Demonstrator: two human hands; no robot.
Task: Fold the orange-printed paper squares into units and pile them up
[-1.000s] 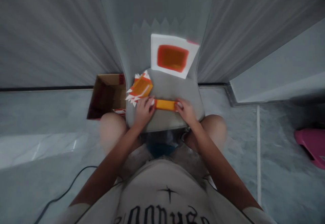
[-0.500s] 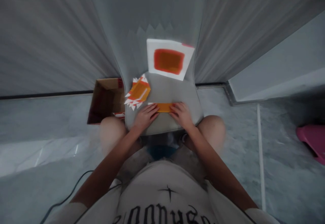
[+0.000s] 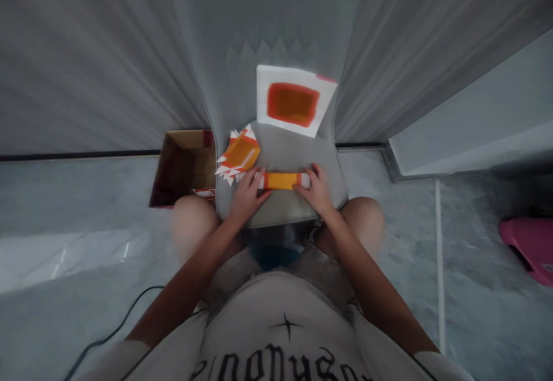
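Note:
A folded strip of paper (image 3: 281, 181), orange-yellow in the middle with red bands and white ends, lies crosswise near the front of the grey chair seat (image 3: 276, 211). My left hand (image 3: 249, 195) grips its left end, and my right hand (image 3: 316, 190) pinches the right end between thumb and fingers. Just beyond my left hand sits a pile of folded paper pieces (image 3: 240, 152) in orange, red and white with pointed tips. Farther back, a white square sheet (image 3: 263, 96) with a red-edged orange patch leans on the chair's backrest.
An open cardboard box (image 3: 166, 171) stands on the floor left of the chair, with some red-and-white paper inside. A black cable (image 3: 114, 332) runs along the floor at lower left. Far right is a pink plastic object (image 3: 529, 243). Grey curtains (image 3: 86, 53) hang behind.
The strip has turned in my hands, so its red bands and white ends now show. My right hand has shifted outward to the strip's end. The view has moved slightly.

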